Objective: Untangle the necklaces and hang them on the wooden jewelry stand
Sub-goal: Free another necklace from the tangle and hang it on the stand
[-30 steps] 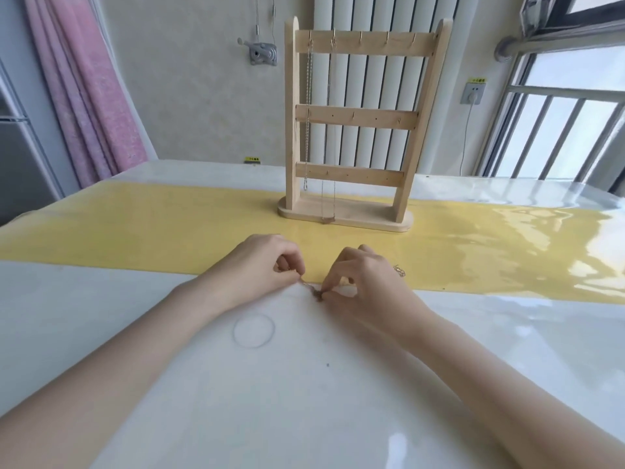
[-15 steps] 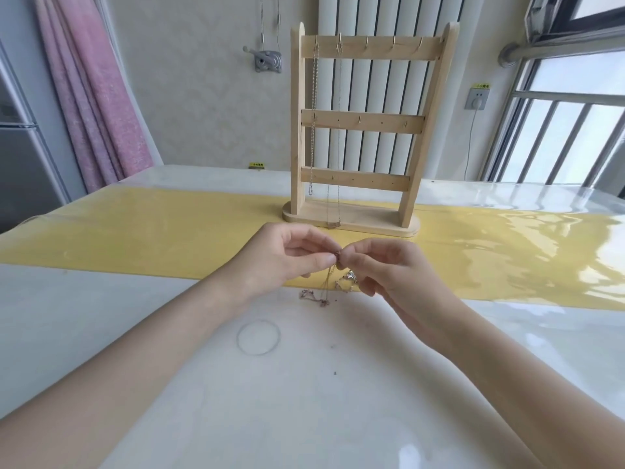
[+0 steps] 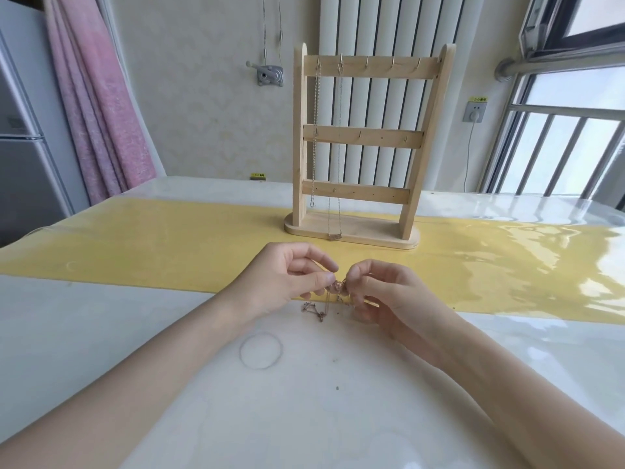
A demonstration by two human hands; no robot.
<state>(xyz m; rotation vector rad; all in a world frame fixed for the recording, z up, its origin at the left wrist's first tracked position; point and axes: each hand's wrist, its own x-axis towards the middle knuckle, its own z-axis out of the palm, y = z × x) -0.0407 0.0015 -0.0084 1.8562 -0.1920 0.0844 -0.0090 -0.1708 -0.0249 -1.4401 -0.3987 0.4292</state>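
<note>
My left hand [image 3: 287, 282] and right hand [image 3: 382, 296] covered part of the tangled necklace [image 3: 333, 289], its links too fine to trace. On the wooden jewelry stand [image 3: 362, 143] behind it, the hook holding each hanging chain [image 3: 315, 130] was too small to read.

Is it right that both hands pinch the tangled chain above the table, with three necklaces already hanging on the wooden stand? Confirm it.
Not quite. The head view shows two necklaces on the wooden stand, not three. The left hand and right hand do pinch the tangled chain above the table.
</note>
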